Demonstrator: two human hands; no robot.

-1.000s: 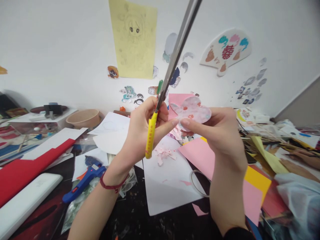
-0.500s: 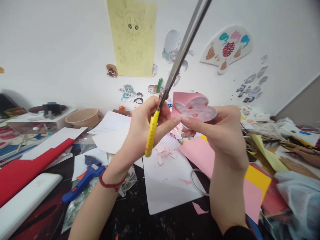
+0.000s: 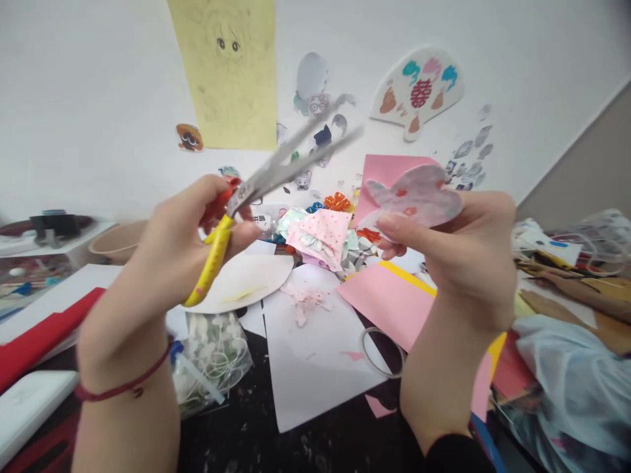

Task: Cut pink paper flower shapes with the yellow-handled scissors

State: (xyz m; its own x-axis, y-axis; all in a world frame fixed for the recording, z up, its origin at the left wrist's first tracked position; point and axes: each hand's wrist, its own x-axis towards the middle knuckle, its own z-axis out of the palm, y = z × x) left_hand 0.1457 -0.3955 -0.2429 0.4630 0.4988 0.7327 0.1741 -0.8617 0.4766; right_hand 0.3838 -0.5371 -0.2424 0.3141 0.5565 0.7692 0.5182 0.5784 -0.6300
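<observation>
My left hand (image 3: 192, 223) is closed round a pair of scissors (image 3: 217, 253) with yellow handles, their blades spread apart and pointing up to the right. At the right, my right hand (image 3: 458, 256) pinches a pale pink patterned cutout (image 3: 419, 197) with rounded lobes, together with a flat pink sheet (image 3: 389, 171) behind it. The blades and the cutout are apart. Below, a white sheet of paper (image 3: 315, 368) carries small pink scraps (image 3: 308, 299). Patterned fabric pieces (image 3: 323, 236) lie heaped beyond it.
Pink and yellow paper (image 3: 389, 299) lies beneath my right hand, beside a clear ring (image 3: 382, 355). A bag of white cords (image 3: 217, 355) is by my left wrist. Red board (image 3: 49, 335) lies at the left, a translucent plastic bag (image 3: 572, 381) at the right. Drawings hang on the wall.
My left hand has moved left, away from my right hand, and the scissors have tilted right with blades now spread. My right hand has shifted slightly right with the cutout. The view has turned right.
</observation>
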